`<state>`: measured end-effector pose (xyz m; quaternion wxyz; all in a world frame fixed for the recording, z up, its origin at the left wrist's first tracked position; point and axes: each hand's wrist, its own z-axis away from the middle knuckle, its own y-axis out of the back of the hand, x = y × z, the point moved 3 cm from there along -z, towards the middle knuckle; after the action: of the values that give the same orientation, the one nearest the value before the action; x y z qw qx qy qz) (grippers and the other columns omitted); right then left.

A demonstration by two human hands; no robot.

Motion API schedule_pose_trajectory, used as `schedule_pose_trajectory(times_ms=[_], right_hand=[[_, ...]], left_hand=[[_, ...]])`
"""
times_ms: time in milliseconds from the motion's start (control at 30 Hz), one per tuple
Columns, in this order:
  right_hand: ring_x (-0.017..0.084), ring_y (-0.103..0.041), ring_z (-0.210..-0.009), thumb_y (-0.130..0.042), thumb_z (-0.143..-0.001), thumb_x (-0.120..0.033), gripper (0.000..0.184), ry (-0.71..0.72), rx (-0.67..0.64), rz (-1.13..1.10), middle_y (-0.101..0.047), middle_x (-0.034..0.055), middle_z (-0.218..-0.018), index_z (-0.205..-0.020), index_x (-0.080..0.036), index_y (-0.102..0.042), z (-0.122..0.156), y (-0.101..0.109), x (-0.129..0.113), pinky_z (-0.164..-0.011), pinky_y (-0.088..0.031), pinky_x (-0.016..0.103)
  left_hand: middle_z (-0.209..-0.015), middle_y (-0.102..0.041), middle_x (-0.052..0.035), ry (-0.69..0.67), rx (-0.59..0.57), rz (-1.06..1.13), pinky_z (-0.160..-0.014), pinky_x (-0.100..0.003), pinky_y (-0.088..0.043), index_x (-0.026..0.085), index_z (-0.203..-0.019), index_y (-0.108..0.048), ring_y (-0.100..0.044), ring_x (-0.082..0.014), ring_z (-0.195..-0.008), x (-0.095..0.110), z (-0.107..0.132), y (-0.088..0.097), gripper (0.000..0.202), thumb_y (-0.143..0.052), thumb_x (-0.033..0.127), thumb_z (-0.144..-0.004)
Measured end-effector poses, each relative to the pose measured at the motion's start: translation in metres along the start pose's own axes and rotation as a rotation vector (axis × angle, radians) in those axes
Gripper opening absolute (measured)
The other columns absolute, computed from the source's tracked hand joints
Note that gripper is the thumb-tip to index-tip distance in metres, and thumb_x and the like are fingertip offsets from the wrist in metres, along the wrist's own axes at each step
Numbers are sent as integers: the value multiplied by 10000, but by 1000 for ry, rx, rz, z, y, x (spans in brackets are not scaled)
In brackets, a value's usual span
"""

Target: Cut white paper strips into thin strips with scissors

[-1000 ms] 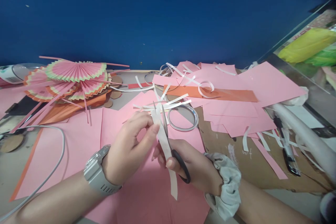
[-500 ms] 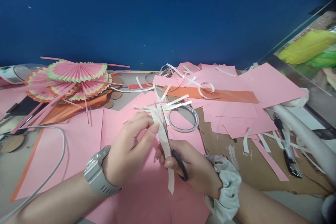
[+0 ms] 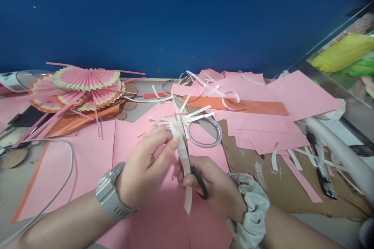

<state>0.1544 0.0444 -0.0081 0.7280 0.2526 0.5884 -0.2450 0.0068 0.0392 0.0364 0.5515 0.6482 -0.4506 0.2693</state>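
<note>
My left hand (image 3: 153, 163) pinches the upper end of a white strip (image 3: 183, 155) between thumb and fingers. The strip looks like paper or tape and hangs down past my right hand (image 3: 207, 179). That hand is closed around the black handles of a pair of scissors (image 3: 200, 183), whose blades point away from me along the strip's right edge. Whether the blades are cutting into it I cannot tell. Just beyond the blades lie cut white strips (image 3: 198, 112) and a roll of tape (image 3: 219, 132). Pink paper (image 3: 163, 221) is spread beneath both hands.
Pleated pink paper fans (image 3: 87, 79) stand at the back left. A grey cable (image 3: 71, 159) curves along the left side. Pink sheets (image 3: 260, 124) and an orange strip (image 3: 263, 107) lie on cardboard (image 3: 280, 186) at the right, with a pen (image 3: 324, 179). A blue wall (image 3: 187, 19) rises behind.
The lower end of the white strip has swung slightly left. The scissors have tilted a little, with their blades looking closer together. Both hands keep nearly the same place.
</note>
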Motion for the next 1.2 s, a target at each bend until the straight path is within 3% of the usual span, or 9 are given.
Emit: schedule_pose_trajectory(times_ms=[333, 600, 800, 1000, 1200], right_hand=[[95, -361, -551, -450, -784, -736, 578, -35, 38, -12, -443, -28, -614, -697, -165, -464, 0, -1, 0, -498, -284, 232], [104, -396, -567, -379, -780, -776, 651, 58, -45, 11, -505, 6, -690, -857, -150, -540, 2, -1, -4, -519, -304, 245], [127, -477, -632, -368, -787, -773, 700, 69, -34, 26, -564, 42, -779, -976, -139, -595, 3, -1, -10, -567, -369, 252], [131, -460, -610, -458, -733, -782, 632, -27, -40, -72, -474, -7, -619, -748, -154, -518, 0, 0, -2, -576, -381, 257], [133, -443, -614, -469, -765, -743, 578, -27, -11, -62, -431, -20, -613, -701, -169, -489, 1, 0, -2, -578, -370, 256]], left_hand=[[-663, -416, 39, -22, 20, -3, -650, -243, -358, 194, -679, -415, -414, -105, -653, 0, -2, -1, 259, -410, 154, -935], [-643, -434, 38, -11, 18, -24, -671, -259, -360, 199, -648, -409, -434, -117, -655, 1, -2, -1, 290, -406, 172, -936], [-638, -445, 35, 17, -11, -13, -665, -269, -362, 200, -647, -409, -437, -120, -645, 0, -1, -2, 291, -396, 184, -937], [-636, -442, 31, 80, 5, -25, -658, -278, -373, 199, -673, -427, -442, -122, -629, -5, 0, -3, 282, -389, 249, -948], [-648, -443, 22, 62, 10, -29, -647, -283, -379, 201, -680, -427, -441, -130, -633, -5, 0, -3, 277, -385, 254, -949]])
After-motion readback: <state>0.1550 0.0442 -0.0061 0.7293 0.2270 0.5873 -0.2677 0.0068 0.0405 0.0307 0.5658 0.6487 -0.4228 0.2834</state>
